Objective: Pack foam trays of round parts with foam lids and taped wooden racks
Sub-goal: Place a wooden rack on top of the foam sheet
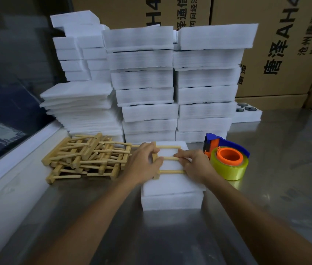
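Observation:
A white foam tray with a foam lid (172, 190) lies on the steel table in front of me. On its top rests a wooden rack (169, 158) of three thin dowels joined by a side bar. My left hand (141, 163) grips the rack's left bar, fingers curled over it. My right hand (195, 165) holds the rack's right end, its fingers pinching the middle dowel. A tape dispenser (227, 159) with a yellowish roll, orange core and blue handle stands just right of the tray.
A heap of wooden racks (86, 157) lies to the left. Stacks of white foam trays (149, 83) and thin foam lids (78, 108) stand behind. An open tray with round dark parts (246, 111) sits at the right rear. Cardboard boxes (277, 44) line the back.

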Action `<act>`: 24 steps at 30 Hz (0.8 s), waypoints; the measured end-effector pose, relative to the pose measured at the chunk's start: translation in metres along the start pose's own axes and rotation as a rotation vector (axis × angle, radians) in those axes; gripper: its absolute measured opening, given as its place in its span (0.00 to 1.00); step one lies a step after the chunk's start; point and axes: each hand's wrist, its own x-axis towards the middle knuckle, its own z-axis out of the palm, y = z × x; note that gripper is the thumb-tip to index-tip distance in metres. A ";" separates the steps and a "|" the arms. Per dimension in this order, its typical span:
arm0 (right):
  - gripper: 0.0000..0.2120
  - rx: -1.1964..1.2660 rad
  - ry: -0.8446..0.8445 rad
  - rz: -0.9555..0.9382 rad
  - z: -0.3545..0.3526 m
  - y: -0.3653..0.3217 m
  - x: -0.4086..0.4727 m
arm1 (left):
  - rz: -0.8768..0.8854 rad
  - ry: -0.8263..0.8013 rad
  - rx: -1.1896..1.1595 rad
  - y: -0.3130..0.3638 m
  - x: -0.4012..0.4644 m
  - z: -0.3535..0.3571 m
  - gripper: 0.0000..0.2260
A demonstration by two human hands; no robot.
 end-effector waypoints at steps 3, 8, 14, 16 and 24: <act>0.13 0.002 0.010 -0.008 0.002 0.000 -0.002 | -0.038 0.005 -0.023 -0.001 0.001 0.002 0.17; 0.14 -0.133 -0.020 -0.032 -0.015 -0.002 0.001 | -0.089 -0.005 -0.072 -0.001 -0.001 0.005 0.19; 0.22 -0.255 0.337 0.058 -0.074 0.018 0.024 | -0.114 -0.013 -0.115 -0.001 -0.002 0.007 0.25; 0.27 -0.432 0.273 0.240 -0.094 0.032 0.035 | -0.114 -0.014 -0.119 0.000 -0.002 0.007 0.26; 0.23 -0.488 0.148 0.512 -0.116 0.075 0.056 | -0.120 -0.033 -0.147 -0.001 -0.003 0.008 0.17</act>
